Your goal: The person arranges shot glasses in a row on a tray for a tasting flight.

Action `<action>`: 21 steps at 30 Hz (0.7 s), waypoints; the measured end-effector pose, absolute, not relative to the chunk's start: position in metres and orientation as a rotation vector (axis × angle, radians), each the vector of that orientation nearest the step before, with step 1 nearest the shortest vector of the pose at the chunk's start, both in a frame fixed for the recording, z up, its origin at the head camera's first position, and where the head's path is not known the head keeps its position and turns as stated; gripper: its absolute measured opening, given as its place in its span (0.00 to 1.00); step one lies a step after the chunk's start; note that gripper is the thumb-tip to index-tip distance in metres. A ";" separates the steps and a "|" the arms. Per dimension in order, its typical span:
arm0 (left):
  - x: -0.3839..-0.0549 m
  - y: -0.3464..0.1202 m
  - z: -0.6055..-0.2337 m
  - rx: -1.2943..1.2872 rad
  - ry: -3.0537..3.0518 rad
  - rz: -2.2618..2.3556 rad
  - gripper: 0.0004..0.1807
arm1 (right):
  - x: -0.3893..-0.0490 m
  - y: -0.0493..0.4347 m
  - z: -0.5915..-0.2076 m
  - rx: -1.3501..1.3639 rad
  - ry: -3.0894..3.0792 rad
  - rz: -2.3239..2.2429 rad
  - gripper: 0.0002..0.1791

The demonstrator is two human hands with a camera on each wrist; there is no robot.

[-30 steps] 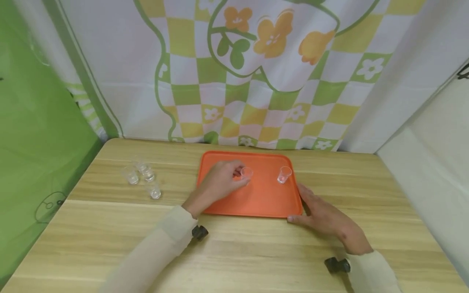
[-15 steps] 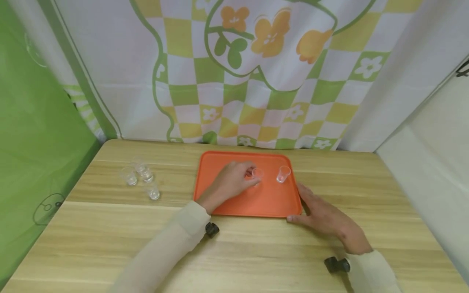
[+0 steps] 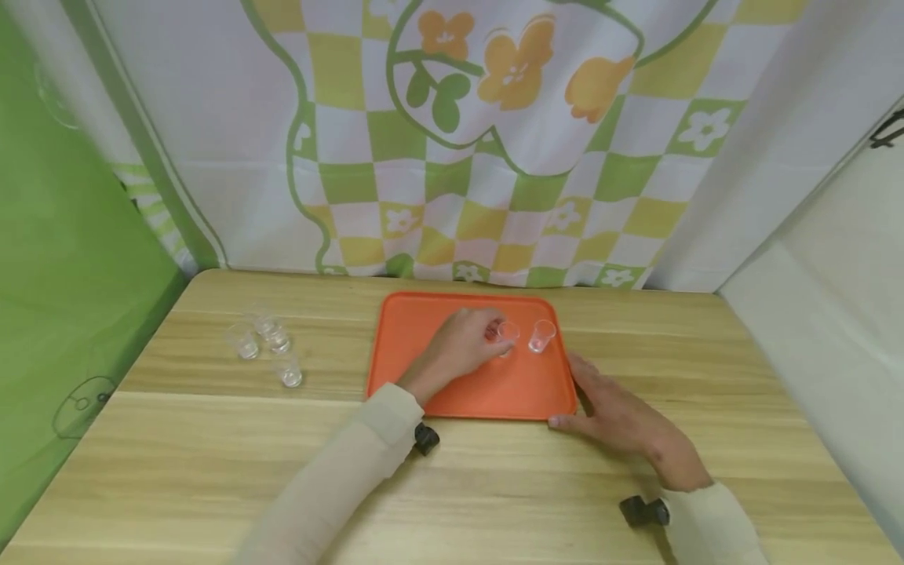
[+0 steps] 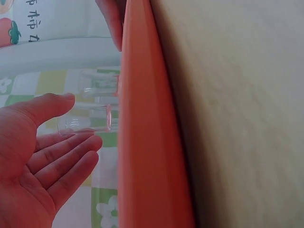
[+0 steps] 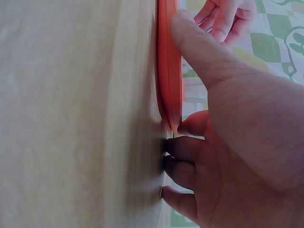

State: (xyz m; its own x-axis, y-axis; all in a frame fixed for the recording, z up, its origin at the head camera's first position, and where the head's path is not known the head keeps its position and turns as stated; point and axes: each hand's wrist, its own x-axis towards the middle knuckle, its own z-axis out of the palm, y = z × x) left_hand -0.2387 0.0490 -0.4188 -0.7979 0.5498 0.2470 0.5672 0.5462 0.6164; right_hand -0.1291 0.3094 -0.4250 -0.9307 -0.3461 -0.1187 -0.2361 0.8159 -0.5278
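My left hand [image 3: 457, 344] pinches a small clear shot glass [image 3: 510, 333] between thumb and fingers, low over the orange tray [image 3: 487, 396]. In the left wrist view this shot glass [image 4: 90, 118] is upright with its base close to the tray. A second clear shot glass [image 3: 541, 336] stands on the tray just to its right. My right hand [image 3: 625, 416] rests at the tray's front right corner, thumb along the front edge and fingers by the right side. The right wrist view shows its thumb [image 5: 199, 45] against the tray rim and its other fingertips down on the table.
Several more clear shot glasses [image 3: 275, 337] stand grouped on the wooden table [image 3: 247, 463] to the left of the tray. A patterned curtain [image 3: 452, 180] hangs behind the table's back edge. Green cloth [image 3: 78, 235] is at the left, a white wall at the right.
My left hand has carried its shot glass rightward over the tray, closer to the standing one. The right hand has stayed at the tray corner.
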 end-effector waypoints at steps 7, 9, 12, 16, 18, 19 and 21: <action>-0.243 0.058 -0.423 -0.978 -2.777 -1.087 0.20 | -0.131 0.307 -0.426 -0.475 2.790 -0.773 0.59; -0.243 0.060 -0.422 -0.984 -2.779 -1.081 0.20 | -0.131 0.307 -0.426 -0.481 2.789 -0.773 0.59; -0.243 0.062 -0.422 -0.993 -2.778 -1.080 0.19 | -0.131 0.307 -0.426 -0.490 2.793 -0.769 0.59; -0.244 0.064 -0.422 -0.992 -2.785 -1.090 0.19 | -0.131 0.307 -0.426 -0.495 2.794 -0.763 0.58; -0.244 0.065 -0.423 -0.990 -2.784 -1.099 0.19 | -0.131 0.307 -0.426 -0.498 2.792 -0.763 0.58; -0.244 0.065 -0.423 -0.991 -2.782 -1.105 0.19 | -0.131 0.307 -0.426 -0.498 2.792 -0.763 0.58; -0.245 0.066 -0.423 -0.990 -2.783 -1.116 0.19 | -0.132 0.307 -0.426 -0.503 2.791 -0.766 0.58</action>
State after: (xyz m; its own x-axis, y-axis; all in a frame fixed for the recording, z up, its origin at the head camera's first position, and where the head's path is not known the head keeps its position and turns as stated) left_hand -0.2448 0.0662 -0.4228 -0.8034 0.5582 0.2074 0.5469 0.5539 0.6278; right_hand -0.1315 0.3066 -0.4258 -0.9213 -0.3747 -0.1040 -0.2690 0.8074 -0.5252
